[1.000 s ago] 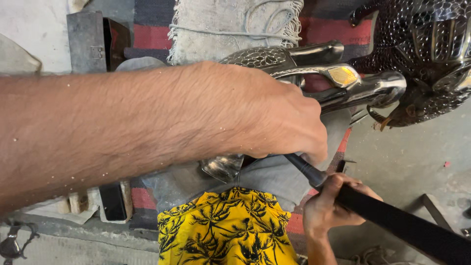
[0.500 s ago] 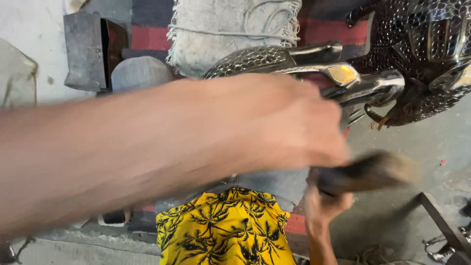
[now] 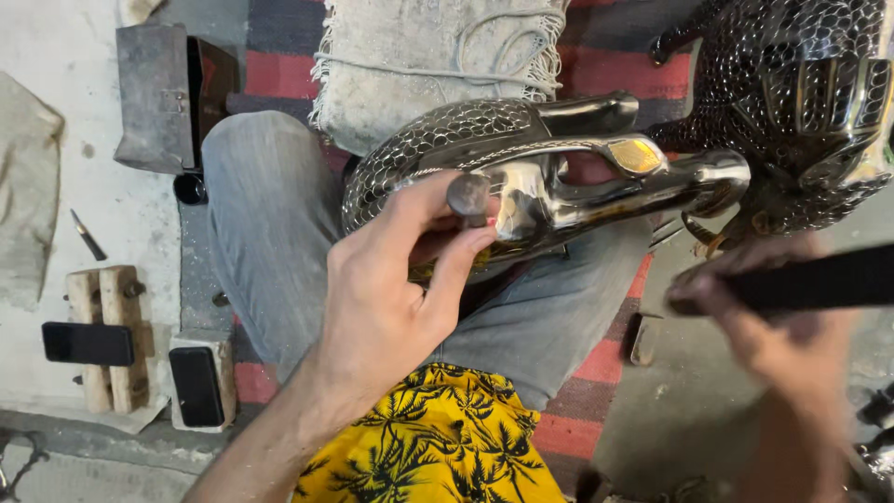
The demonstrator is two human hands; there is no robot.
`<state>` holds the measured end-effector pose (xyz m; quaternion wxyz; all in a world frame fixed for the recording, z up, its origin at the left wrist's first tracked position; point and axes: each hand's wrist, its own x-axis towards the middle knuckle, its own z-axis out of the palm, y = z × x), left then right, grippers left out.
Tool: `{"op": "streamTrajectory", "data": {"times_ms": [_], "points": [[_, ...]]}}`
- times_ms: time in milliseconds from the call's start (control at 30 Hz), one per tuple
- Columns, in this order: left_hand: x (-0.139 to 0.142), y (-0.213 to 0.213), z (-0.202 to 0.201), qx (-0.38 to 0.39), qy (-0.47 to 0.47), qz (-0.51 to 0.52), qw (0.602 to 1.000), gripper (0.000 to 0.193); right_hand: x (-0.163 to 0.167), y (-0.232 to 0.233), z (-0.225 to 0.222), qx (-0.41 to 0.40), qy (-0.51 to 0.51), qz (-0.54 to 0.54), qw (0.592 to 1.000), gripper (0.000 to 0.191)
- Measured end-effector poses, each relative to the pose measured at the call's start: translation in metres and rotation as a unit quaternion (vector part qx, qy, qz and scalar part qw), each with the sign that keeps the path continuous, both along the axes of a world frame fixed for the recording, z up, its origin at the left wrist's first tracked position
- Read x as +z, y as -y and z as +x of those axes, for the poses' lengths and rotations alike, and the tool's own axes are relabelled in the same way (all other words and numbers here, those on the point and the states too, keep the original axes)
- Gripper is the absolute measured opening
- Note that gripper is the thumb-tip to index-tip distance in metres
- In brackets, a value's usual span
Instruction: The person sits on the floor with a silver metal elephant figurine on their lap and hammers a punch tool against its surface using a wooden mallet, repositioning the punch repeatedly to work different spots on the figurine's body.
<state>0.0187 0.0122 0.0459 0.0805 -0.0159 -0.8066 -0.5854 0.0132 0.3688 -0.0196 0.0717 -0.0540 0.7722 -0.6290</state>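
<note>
A shiny metal animal-shaped sculpture (image 3: 559, 172) with scale-patterned skin and an amber eye lies across my lap on grey trousers. My left hand (image 3: 391, 298) pinches a short metal punch (image 3: 467, 197) upright against the sculpture's body. My right hand (image 3: 782, 326), blurred with motion, grips a dark hammer handle (image 3: 810, 279) at the right, a little away from the punch. The hammer's head is out of view.
A second scaled metal sculpture (image 3: 801, 84) stands at the upper right. A pale fringed cloth (image 3: 428, 56) lies behind the lap. At left lie a dark metal block (image 3: 154, 98), wooden blocks (image 3: 102, 335), and a small chisel (image 3: 88, 237) on a striped rug and concrete floor.
My left forearm has pulled back toward me, uncovering the sculpture and punch. My right hand with the hammer handle has swung up and to the right.
</note>
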Motion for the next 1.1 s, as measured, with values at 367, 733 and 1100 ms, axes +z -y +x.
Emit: {"op": "streamTrajectory", "data": {"times_ms": [367, 733, 1100], "points": [[-0.007, 0.001, 0.003, 0.022, -0.026, -0.097, 0.995, 0.025, 0.128, 0.084, -0.122, 0.227, -0.063, 0.462, 0.855, 0.037], [-0.003, -0.013, 0.009, 0.116, -0.048, 0.013, 0.992, 0.019, 0.172, 0.116, -0.125, 0.298, -0.319, 0.395, 0.808, 0.044], [-0.019, -0.022, 0.013, 0.100, -0.074, 0.066, 0.990, 0.028, 0.184, 0.130, -0.134, 0.301, -0.282, 0.371, 0.832, 0.053]]}}
